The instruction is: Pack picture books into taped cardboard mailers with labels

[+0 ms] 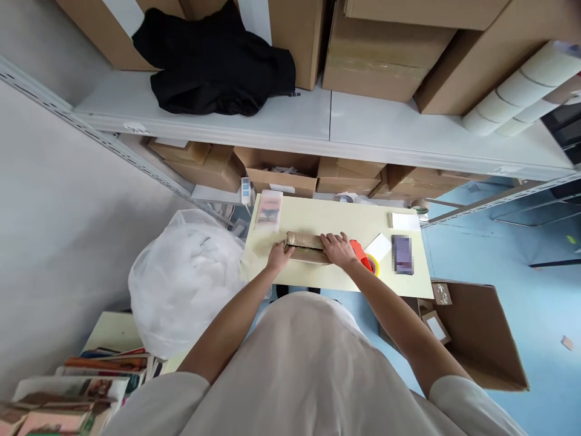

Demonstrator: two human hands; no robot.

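Your left hand (280, 257) gripping the box's (311, 256) left end, right hand (338, 248) spread over its right, tabletop (345, 217) stretching beyond it to the edge

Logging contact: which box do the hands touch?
The small box between left hand and right hand; other boxes, on shelves or beside the table, are untouched.

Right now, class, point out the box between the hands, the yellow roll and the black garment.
Box (305, 240): head view, upper part, above the dark slit.
Yellow roll (376, 264): head view, right edge of the ring.
Black garment (215, 69): head view, middle of the cloth.
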